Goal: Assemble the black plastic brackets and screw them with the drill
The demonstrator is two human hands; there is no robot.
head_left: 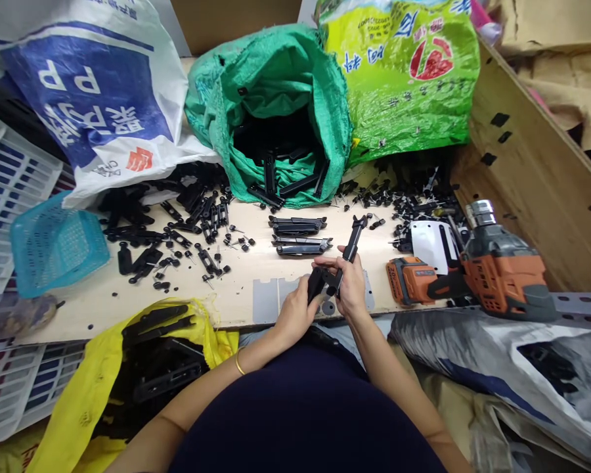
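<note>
My left hand (295, 312) is closed round a short black plastic piece (317, 284) near the table's front edge. Just beside it, my right hand (350, 286) grips a long black plastic arm (355, 238) that slants up and away, its forked end pointing to the back right. The two black pieces meet or overlap between my hands; whether they are joined I cannot tell. Beyond my hands, several similar black arms (300, 225) lie side by side on the wooden table (246, 279). Grey flat plates (266, 302) show partly under my hands.
At right lies an orange and grey cordless drill (505, 263). Loose black parts (197, 217) and pins are scattered at left, more at back right. A green sack (211, 125) opens at the back; a yellow bag (86, 394) holds black arms. A blue basket (59, 246) stands left.
</note>
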